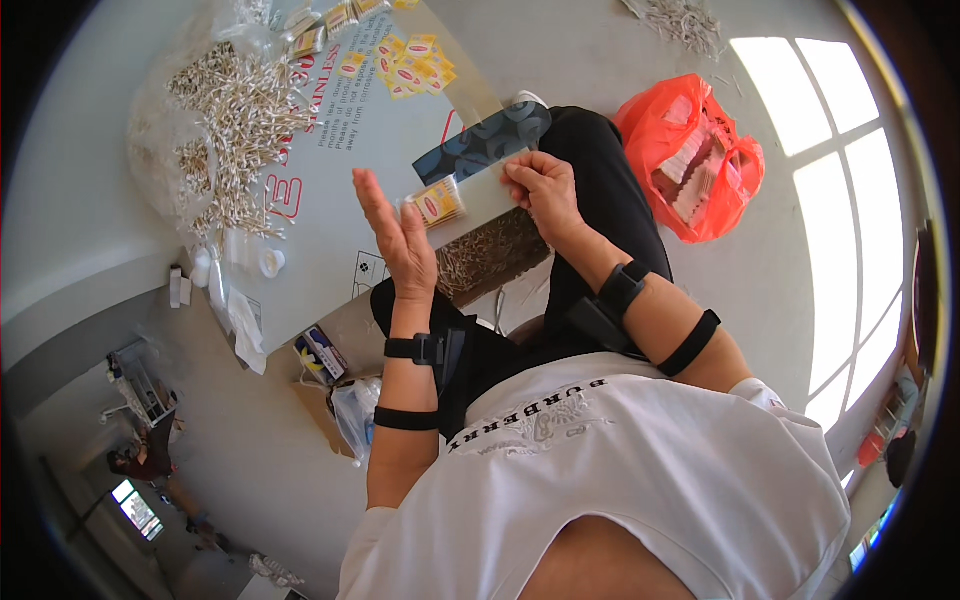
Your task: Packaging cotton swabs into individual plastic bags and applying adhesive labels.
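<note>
My left hand (402, 245) is held upright over the table with its fingers stretched out. Beside its thumb lies a small clear packet (437, 203) with a yellow and white label; whether they touch I cannot tell. At the table's near right edge, the fingers of my right hand (547, 195) are pinched together, and whatever is between them is too small to make out. A dark blue patterned strip (482, 140) lies just beyond both hands. Below the packet, a box (528, 268) at the table's edge holds loose cotton swabs (482, 250).
Cotton swabs (235, 130) are heaped on plastic at the table's left. Yellow cards (415, 67) and packed packets (340, 18) lie at the far side. Right of my leg, a red plastic bag (640, 115) holds pink and white bundles. A small carton (320, 355) stands below the table.
</note>
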`<state>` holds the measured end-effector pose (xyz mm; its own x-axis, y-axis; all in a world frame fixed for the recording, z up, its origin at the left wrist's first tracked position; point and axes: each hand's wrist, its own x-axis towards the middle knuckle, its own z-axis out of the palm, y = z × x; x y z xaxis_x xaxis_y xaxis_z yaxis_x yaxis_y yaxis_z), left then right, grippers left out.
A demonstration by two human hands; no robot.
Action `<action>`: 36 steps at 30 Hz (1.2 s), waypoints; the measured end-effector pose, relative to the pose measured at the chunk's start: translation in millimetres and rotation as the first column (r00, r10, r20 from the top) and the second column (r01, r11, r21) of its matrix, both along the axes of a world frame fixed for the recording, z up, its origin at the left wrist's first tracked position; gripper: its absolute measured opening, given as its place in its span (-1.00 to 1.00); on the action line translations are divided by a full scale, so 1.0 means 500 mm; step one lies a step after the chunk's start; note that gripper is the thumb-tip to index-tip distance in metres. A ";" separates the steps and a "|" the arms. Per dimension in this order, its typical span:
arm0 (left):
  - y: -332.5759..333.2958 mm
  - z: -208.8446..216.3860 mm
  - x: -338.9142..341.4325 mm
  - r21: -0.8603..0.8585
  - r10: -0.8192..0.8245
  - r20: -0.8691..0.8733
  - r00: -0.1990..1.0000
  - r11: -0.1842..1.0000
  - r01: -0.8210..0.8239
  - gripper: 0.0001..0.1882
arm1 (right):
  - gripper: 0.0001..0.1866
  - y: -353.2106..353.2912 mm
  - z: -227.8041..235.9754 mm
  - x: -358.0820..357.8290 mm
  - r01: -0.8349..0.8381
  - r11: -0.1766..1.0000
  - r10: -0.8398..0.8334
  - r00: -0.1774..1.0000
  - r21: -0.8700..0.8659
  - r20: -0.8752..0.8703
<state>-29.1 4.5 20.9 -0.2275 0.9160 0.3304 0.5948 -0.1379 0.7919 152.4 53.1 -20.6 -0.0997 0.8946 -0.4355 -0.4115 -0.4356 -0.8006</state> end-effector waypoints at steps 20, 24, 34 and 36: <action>0.121 -0.073 0.055 -0.356 -0.234 -0.683 0.692 0.934 -0.036 -0.26 | -0.90 0.015 0.022 0.006 0.031 0.986 -0.044 0.996 -0.165 -0.075; 0.128 -0.062 0.054 -0.373 -0.238 -0.697 0.676 0.926 -0.059 -0.27 | -0.91 0.007 0.025 0.004 -0.004 0.986 -0.007 0.998 -0.168 -0.061; 0.128 -0.062 0.007 -0.135 -0.120 -0.136 0.983 0.986 0.102 -0.30 | -0.82 -0.004 0.021 0.005 0.086 0.986 -0.100 0.991 -0.141 -0.090; 0.121 -0.054 0.003 -0.139 -0.068 -0.146 0.987 0.989 0.048 -0.30 | -0.77 -0.021 0.024 0.010 0.092 0.982 -0.110 0.989 -0.165 -0.101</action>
<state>-27.7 65.1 -6.0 -0.1298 0.9646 0.2297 0.7027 -0.0739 0.7077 157.6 42.5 -8.5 -0.0672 0.8224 -0.5649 -0.5412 -0.5057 -0.6719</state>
